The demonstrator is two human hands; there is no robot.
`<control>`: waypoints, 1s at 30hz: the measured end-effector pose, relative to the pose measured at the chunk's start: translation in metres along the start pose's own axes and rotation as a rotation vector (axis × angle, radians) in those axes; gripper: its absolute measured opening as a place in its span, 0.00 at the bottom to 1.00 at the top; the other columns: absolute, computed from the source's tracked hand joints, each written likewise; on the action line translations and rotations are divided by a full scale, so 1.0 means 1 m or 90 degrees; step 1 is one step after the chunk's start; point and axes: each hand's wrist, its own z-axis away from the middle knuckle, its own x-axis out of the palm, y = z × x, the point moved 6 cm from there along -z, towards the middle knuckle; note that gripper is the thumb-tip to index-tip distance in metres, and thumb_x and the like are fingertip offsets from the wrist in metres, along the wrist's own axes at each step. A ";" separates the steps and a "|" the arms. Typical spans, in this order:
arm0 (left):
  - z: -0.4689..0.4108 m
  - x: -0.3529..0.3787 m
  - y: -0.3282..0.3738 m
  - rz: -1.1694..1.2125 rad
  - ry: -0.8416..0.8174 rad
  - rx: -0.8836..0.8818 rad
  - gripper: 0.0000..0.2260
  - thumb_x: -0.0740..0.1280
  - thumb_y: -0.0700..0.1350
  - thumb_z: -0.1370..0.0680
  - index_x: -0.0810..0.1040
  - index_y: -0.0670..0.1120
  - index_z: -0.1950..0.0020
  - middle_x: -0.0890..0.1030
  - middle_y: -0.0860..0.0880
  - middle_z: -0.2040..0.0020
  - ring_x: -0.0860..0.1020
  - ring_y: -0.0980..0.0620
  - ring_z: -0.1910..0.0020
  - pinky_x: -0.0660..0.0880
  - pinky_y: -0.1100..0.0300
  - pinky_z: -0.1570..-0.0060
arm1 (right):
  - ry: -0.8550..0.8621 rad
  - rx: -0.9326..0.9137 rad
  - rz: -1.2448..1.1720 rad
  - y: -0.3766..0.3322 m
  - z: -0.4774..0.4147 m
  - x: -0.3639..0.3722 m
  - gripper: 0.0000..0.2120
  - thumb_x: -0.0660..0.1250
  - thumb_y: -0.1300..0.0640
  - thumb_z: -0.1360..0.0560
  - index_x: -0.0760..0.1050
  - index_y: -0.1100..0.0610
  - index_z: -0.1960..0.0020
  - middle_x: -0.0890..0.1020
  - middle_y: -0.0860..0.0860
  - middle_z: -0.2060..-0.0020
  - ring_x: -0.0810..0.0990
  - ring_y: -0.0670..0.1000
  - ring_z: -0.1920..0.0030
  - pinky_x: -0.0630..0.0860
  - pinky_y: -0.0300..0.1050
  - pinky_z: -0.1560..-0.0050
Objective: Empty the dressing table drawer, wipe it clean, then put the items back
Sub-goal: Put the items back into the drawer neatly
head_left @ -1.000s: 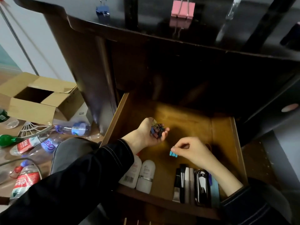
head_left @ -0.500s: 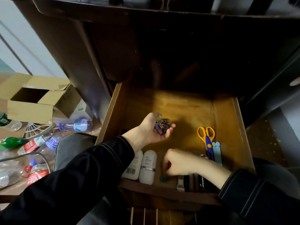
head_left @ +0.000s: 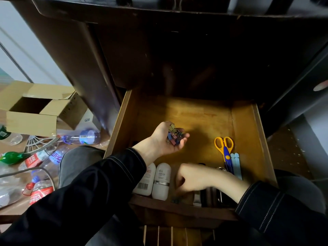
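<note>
Clips (head_left: 174, 136) heaped in cupped left hand (head_left: 164, 141) over drawer (head_left: 248, 125) middle; right hand (head_left: 193, 178) curls down at front edge by stray clip (head_left: 175, 200), grip hidden; best pinch cleanly, left palm level.

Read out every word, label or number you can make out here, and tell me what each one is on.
"eLL": on the right-hand white bottle in the drawer; the print below it is too small to read.
Barcode: on the left-hand white bottle; digits too small to read.
Large white letters: on the blue-labelled floor bottle; tilted, unreadable.
Red-labelled floor bottle: text blurred.
</note>
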 end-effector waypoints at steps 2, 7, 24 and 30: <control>-0.001 -0.001 0.001 -0.002 0.004 0.006 0.17 0.53 0.49 0.17 0.76 0.41 0.54 0.82 0.40 0.61 0.76 0.47 0.68 0.73 0.65 0.75 | 0.054 0.037 -0.011 0.006 0.003 -0.014 0.15 0.69 0.48 0.25 0.82 0.59 0.62 0.83 0.54 0.71 0.76 0.46 0.73 0.72 0.46 0.67; -0.004 -0.002 0.002 -0.009 0.015 0.019 0.16 0.54 0.49 0.18 0.76 0.40 0.54 0.81 0.39 0.60 0.75 0.47 0.68 0.72 0.60 0.69 | 0.404 0.157 -0.057 0.029 0.026 -0.072 0.18 0.64 0.46 0.20 0.80 0.52 0.65 0.82 0.41 0.73 0.77 0.38 0.74 0.67 0.39 0.71; 0.005 0.014 -0.024 -0.234 -0.129 -0.083 0.20 0.52 0.54 0.16 0.77 0.44 0.55 0.79 0.44 0.64 0.70 0.52 0.70 0.64 0.66 0.75 | 0.587 0.020 -0.295 0.025 0.038 -0.095 0.09 0.73 0.57 0.24 0.81 0.48 0.45 0.81 0.46 0.57 0.81 0.45 0.71 0.75 0.36 0.69; 0.000 0.013 -0.020 -0.182 -0.110 -0.071 0.21 0.51 0.55 0.16 0.76 0.43 0.51 0.78 0.43 0.62 0.68 0.52 0.69 0.62 0.67 0.77 | 0.597 -0.028 -0.461 0.029 0.039 -0.099 0.04 0.74 0.61 0.25 0.83 0.53 0.55 0.85 0.48 0.59 0.83 0.52 0.63 0.79 0.35 0.63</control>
